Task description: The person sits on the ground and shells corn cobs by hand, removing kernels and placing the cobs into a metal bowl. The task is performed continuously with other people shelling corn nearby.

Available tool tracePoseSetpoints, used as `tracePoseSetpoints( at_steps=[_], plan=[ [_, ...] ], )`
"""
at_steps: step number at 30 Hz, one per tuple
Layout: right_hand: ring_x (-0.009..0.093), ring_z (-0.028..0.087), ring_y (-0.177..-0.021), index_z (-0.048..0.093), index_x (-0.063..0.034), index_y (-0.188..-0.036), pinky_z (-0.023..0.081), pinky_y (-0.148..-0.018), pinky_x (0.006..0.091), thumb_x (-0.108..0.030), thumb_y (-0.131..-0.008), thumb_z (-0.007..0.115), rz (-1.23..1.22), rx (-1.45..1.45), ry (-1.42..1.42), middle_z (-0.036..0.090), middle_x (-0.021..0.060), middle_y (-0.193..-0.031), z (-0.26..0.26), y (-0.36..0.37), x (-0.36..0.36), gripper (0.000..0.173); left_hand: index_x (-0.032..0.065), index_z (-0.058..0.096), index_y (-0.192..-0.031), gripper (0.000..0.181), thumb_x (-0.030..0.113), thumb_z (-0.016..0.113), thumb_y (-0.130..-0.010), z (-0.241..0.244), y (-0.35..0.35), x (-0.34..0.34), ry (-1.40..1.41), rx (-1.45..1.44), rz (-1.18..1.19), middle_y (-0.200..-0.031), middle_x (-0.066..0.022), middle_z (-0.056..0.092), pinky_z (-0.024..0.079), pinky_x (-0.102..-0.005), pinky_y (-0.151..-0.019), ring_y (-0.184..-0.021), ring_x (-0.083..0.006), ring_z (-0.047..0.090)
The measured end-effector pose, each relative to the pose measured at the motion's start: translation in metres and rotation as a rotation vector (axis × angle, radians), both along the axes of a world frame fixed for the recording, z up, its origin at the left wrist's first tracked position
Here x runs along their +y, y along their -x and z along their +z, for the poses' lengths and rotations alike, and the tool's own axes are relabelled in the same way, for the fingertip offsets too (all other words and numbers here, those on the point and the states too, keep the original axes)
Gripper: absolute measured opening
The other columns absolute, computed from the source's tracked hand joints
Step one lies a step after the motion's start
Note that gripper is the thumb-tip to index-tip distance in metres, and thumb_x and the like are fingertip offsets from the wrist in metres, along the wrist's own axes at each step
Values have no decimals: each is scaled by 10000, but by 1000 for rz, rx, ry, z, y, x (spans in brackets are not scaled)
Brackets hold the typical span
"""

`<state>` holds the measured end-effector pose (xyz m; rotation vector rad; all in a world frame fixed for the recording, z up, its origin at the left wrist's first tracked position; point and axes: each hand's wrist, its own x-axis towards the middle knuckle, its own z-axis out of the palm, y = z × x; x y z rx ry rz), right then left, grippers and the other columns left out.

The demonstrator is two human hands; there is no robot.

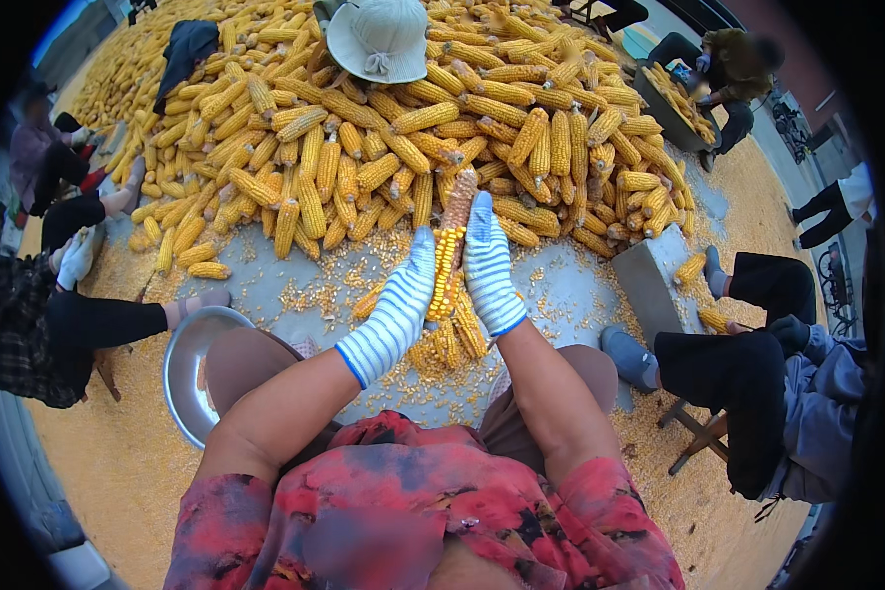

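Both my hands wear white and blue striped knit gloves. My left hand (402, 302) presses its palm and thumb against the left side of a partly shelled corn ear (446, 276), which has rows of yellow kernels. On the other side, my right hand (493, 269) lies along a bare reddish corn cob (459, 199) that sticks up past my fingertips. Whether the bare cob and the kernel-bearing ear are one piece or two pressed together, I cannot tell. Just below my hands, several yellow corn ears (468, 335) lie among loose kernels on the ground.
A large heap of husked corn ears (354, 110) rises ahead, with a white hat (380, 40) over it. A metal basin (192, 369) stands by my left knee. A grey block (656, 280) is at right. People sit on both sides, one near a corn-filled tub (678, 103).
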<state>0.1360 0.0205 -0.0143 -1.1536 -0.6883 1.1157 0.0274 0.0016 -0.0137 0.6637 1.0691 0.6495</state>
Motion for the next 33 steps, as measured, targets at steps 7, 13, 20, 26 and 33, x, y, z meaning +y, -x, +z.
tracePoseSetpoints(
  at_steps=[7, 13, 20, 26, 33],
  plan=[
    [121, 498, -572, 514, -34, -955, 444, -546, 254, -645, -762, 406, -180, 316, 126, 535, 38, -663, 34, 10, -7, 649, 34, 418, -1190, 616, 531, 417, -827, -11, -17, -1, -398, -139, 30, -1061, -61, 533, 425, -272, -799, -920, -164, 513],
    [115, 515, -529, 571, -34, -785, 430, -493, 232, -630, -796, 351, -5, 112, 149, 546, 39, -609, 32, -4, -13, 636, 90, 524, -1018, 645, 653, 315, -783, 8, -18, -12, 91, -240, -10, -781, -80, 596, 490, -326, -440, -594, -191, 584],
    [148, 512, -836, 458, 7, -1092, 404, -758, 262, -499, -793, 516, -129, -102, -163, 548, 92, -928, 8, -17, 4, 591, -12, 468, -1079, 768, 668, 444, -722, -12, -13, -8, -348, 36, 10, -890, -128, 578, 487, -292, -621, -752, -213, 578],
    [340, 542, -926, 430, -6, -1092, 417, -809, 370, -462, -775, 545, -11, -838, 118, 555, 233, -976, 36, -26, -6, 567, -88, 296, -1209, 873, 466, 664, -644, 19, 3, -9, -731, 562, -402, -1081, -243, 507, 424, -342, -838, -982, -303, 526],
    [201, 543, -585, 584, -2, -803, 429, -569, 330, -423, -874, 408, -81, -882, -80, 583, 123, -667, 28, -44, 1, 462, -77, 274, -1239, 807, 351, 680, -689, 26, 11, -5, -542, 205, -431, -1114, -203, 500, 426, -302, -838, -1016, -251, 508]
  ],
)
